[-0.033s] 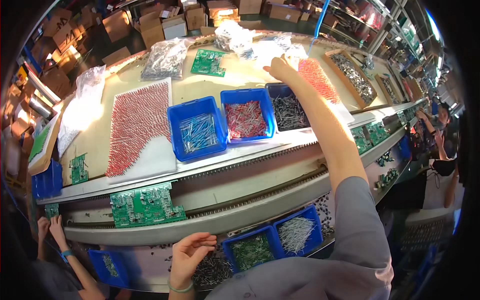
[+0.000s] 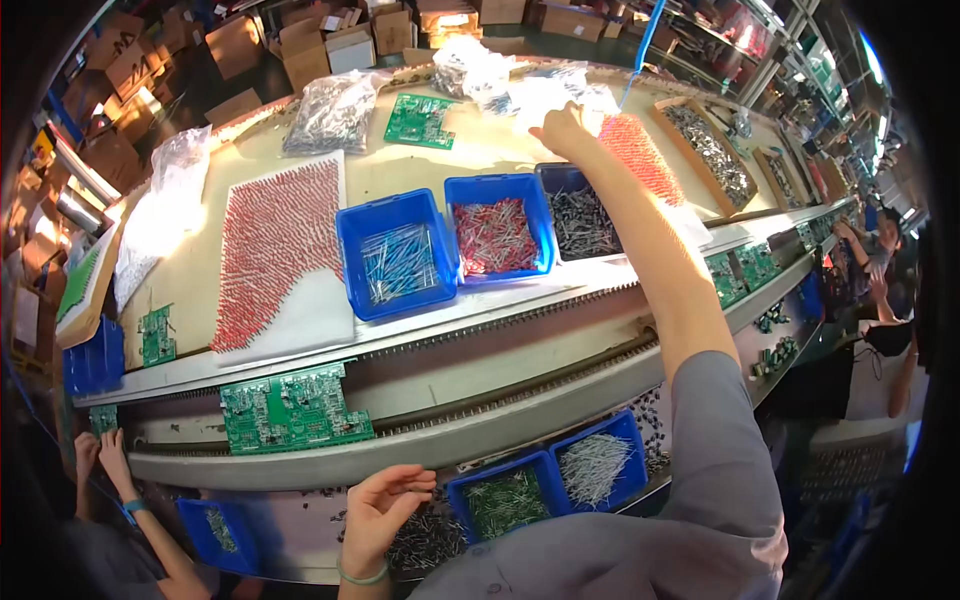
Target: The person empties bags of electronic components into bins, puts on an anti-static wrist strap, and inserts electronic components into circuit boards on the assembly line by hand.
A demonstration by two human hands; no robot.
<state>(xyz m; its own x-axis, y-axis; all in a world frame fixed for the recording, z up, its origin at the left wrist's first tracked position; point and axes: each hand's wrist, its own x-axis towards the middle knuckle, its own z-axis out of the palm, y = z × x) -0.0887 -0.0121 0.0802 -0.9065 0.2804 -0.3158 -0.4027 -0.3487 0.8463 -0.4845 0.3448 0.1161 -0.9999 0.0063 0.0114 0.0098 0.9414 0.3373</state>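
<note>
My right hand point(image 2: 564, 132) reaches across the bench, between sunlit clear plastic bags point(image 2: 545, 92) and a foam sheet of upright red components point(image 2: 640, 155). Its fingers are bent inward; glare and the back of the hand hide their tips and whatever they may hold. Near the lower edge hovers my left hand point(image 2: 382, 515), its fingers loosely curved, the thumb slightly apart, nothing visible in it. Below it lie loose dark components point(image 2: 425, 542); beside it sit a blue bin of green-bodied parts point(image 2: 508, 498) and a blue bin of pale leads point(image 2: 598, 468).
Blue bins hold blue parts point(image 2: 400, 265), red parts point(image 2: 497, 235) and dark parts point(image 2: 578, 222). A large foam sheet point(image 2: 300, 325) carries red components. Green circuit boards point(image 2: 295, 410) sit along the conveyor rail point(image 2: 500, 407). Co-workers' hands point(image 2: 110, 462) are at far left, others at right.
</note>
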